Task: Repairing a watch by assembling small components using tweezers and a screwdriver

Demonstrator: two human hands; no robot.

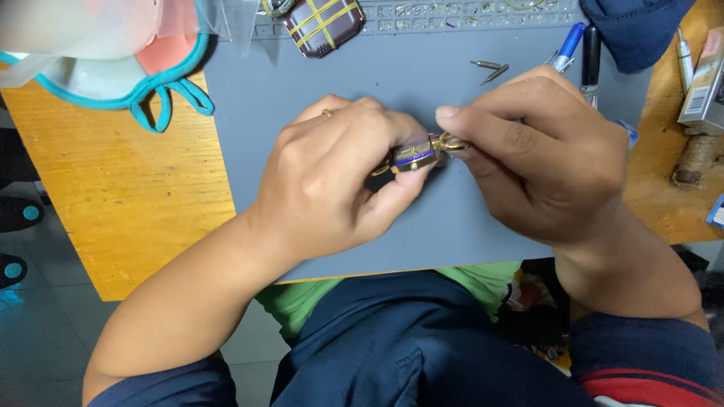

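Small brass-coloured metal piece (417, 157), rounded body with a blue-purple band along its lower edge. Lies roughly level, long axis left to right, raised above the grey mat (302, 83). Left end buried in the left hand (339, 177), pinched between thumb and fingers. Right end carries a small brass loop or clasp (451, 143), gripped by the fingertips of the right hand (539, 154). Most of the body hidden; finer detail cannot be made out.
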